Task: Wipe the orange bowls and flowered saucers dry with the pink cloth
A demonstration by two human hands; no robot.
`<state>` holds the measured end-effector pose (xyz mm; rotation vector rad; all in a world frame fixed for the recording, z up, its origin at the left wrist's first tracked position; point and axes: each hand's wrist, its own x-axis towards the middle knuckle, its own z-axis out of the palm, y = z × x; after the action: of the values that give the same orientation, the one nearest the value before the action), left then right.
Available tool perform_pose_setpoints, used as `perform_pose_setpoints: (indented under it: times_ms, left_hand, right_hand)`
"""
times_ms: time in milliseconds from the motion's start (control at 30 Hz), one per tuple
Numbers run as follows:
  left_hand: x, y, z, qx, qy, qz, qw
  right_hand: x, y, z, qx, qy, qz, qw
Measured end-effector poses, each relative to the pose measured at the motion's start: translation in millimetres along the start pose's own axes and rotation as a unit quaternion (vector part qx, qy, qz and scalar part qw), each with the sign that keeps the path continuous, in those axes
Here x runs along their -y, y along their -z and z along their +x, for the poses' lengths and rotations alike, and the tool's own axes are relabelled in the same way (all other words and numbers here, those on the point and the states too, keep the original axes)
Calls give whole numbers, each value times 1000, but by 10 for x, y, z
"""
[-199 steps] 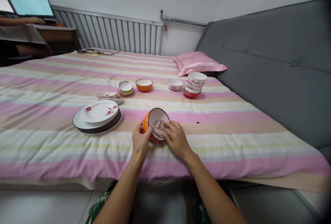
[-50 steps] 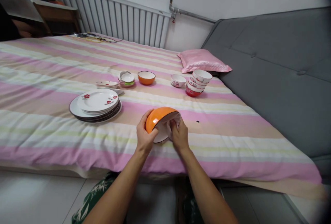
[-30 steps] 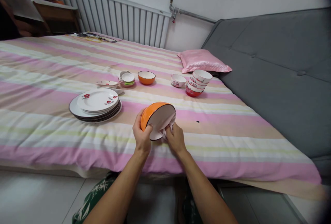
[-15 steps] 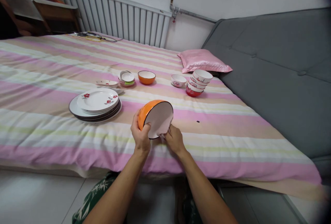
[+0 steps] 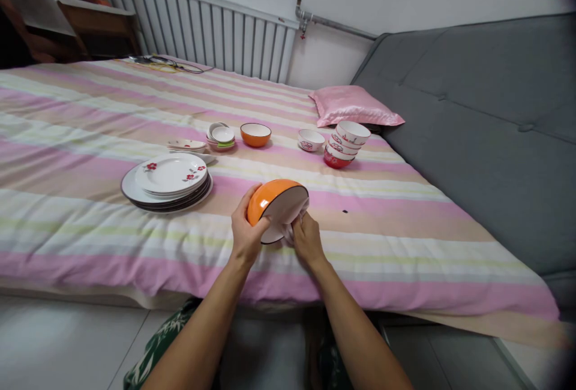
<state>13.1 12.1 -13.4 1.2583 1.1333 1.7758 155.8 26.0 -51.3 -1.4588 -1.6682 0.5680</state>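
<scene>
An orange bowl (image 5: 272, 196) with a white inside is tilted on its side above the near part of the bed, its opening facing right and down. My left hand (image 5: 246, 228) grips its left side, thumb over the rim. My right hand (image 5: 307, 237) is closed on a pale cloth (image 5: 289, 225), which lies against the inside of the bowl at its right rim. To the left rests a stack of plates (image 5: 173, 175) with red flowers on the top one. Another orange bowl (image 5: 255, 137) stands behind my hands.
Small dishes (image 5: 221, 135) and oblong dishes (image 5: 186, 145) sit behind the plates. A single white bowl (image 5: 311, 139) and stacked bowls (image 5: 346, 143) stand back right, near a pink pillow (image 5: 353, 105). Cables (image 5: 168, 65) lie at the far edge of the striped bed (image 5: 405, 258).
The held orange bowl has shifted slightly right and tipped further downward. My right hand has moved a little right and up with the cloth along the rim.
</scene>
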Motion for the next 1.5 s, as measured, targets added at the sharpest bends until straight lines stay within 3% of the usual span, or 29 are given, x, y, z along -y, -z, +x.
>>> perform_pose_setpoints:
  times_ms: [167, 333, 767, 1067, 1167, 1300, 1500]
  left_hand:
    - [-75, 13, 11, 53, 26, 37, 998]
    - [-105, -5, 5, 71, 40, 49, 995]
    - [-53, -74, -114, 18, -21, 29, 999]
    - [169, -127, -135, -43, -49, -12, 998]
    - [173, -126, -117, -8, -53, -9, 999]
    - [95, -97, -69, 80, -44, -17, 996]
    - [7, -18, -22, 158, 31, 54, 985]
  right_hand:
    - [-35, -5, 18, -49, 0, 60, 997]
    - [-47, -7, 15, -94, -9, 85, 992]
    - [0, -37, 9, -81, -53, 68, 993]
    - [-1, -43, -13, -37, -65, 91, 993]
    - [-30, -70, -12, -60, -53, 143, 986]
    - [-64, -78, 16, -125, -27, 195, 972]
    - [-37, 90, 35, -181, 12, 65, 981]
